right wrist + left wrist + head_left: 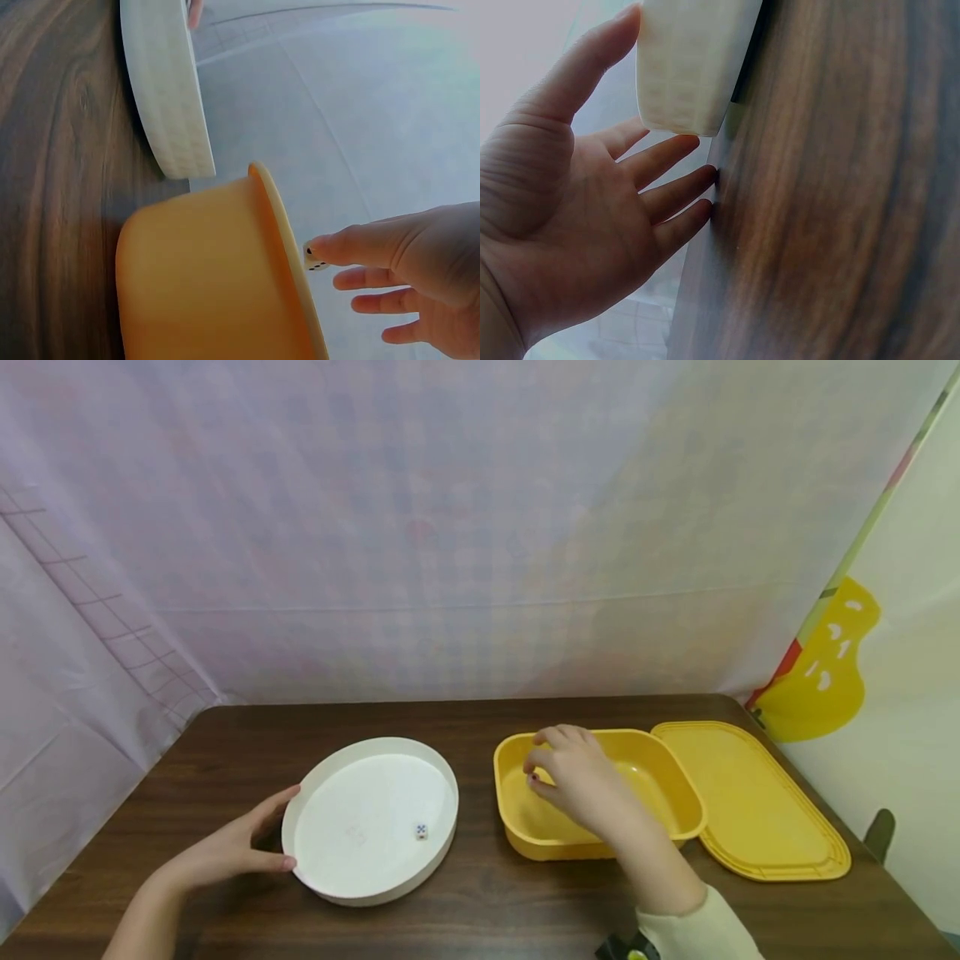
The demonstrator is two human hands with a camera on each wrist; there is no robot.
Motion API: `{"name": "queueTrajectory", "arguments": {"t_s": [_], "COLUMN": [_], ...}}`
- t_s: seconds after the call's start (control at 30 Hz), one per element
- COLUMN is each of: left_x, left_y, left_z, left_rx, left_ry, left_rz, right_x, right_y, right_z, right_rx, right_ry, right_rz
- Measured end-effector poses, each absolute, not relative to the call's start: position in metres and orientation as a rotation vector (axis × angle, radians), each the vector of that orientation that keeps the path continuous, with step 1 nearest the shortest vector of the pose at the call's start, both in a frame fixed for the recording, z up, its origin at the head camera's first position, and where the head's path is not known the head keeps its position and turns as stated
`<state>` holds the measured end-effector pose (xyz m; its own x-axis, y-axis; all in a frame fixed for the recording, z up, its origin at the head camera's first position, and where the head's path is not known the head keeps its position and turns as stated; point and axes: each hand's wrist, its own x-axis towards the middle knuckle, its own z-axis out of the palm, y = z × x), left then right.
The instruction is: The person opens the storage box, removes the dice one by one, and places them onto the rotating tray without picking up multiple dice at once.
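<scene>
Over the yellow tub (525,847), my right hand (581,777) pinches a small white die (313,257) between thumb and finger. In the right wrist view the die shows black pips and sits just above the tub's rim. My left hand (225,852) touches the left side of a round white tray (352,893) with thumb and fingertips, its fingers nearly straight. In the left wrist view the palm faces the tray's outer wall. A second die (422,832), with blue pips on top, lies inside the tray towards the right.
A yellow lid (757,802) lies flat to the right of the tub, against its side. The brown wooden table (247,743) ends at a pale curtain (420,568) behind. A yellow cut-out shape (825,693) hangs beyond the right edge.
</scene>
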<state>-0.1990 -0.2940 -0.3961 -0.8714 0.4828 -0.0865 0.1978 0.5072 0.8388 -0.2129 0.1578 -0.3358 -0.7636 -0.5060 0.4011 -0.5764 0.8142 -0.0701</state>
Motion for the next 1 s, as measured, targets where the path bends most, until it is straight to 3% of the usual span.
{"name": "queueTrajectory", "arguments": {"t_s": [1.0], "left_x": [-0.2], "left_y": [-0.294], "left_z": [-0.398], "left_rx": [0.58], "left_ry": [2.459], "left_rz": [1.299], "right_x": [-0.208], "right_y": [0.116], "right_z": [-0.349], "right_rx": [0.969], "right_ry": [-2.553], "right_rz": [0.191]}}
